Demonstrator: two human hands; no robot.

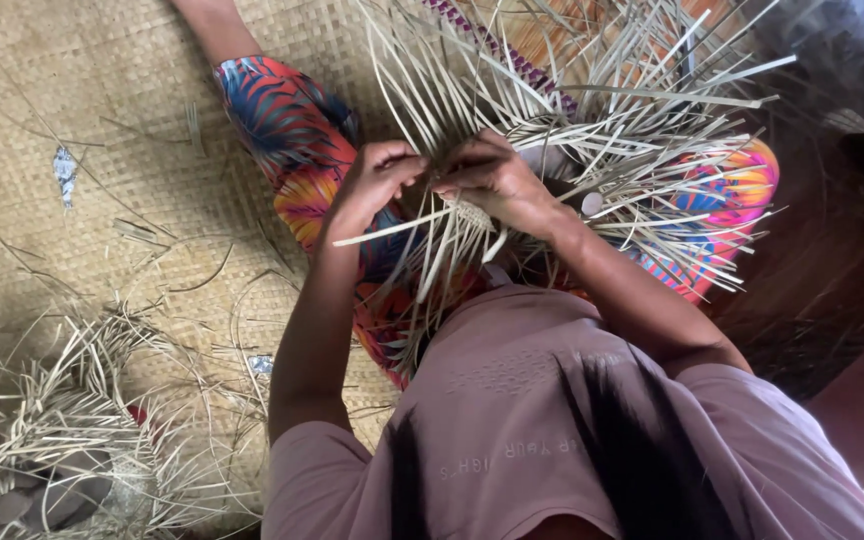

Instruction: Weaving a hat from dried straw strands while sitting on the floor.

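Pale straw-coloured strips of dried leaf, long and flat, fan out in every direction from the half-woven piece of pale leaf strips (472, 215) that lies over the person's lap, on legs clothed in bright patterned fabric of red, orange, blue and pink (292, 130). In the head view, the left hand (377, 180) is curled at the piece's left edge, its fingers bent and pressed together around a few strips just beside the woven middle. The right hand (497, 180) sits close against it, fingers folded down and pinching strips at the same spot; the fingertips of the two hands nearly touch, though exactly which strips each one grips cannot be told among the tangle. Loose strip ends stick up and outward beyond both hands toward the top of the frame and droop down over the mauve short-sleeved shirt (542, 420). Beneath the legs spreads a tan woven floor mat (82, 90), scattered with stray slivers. At the lower left, well apart from the hands, rests another bundle of unfinished pale leaf weaving (62, 440) with ends bristling outward. Dark brown floor (832, 270) shows at the right.
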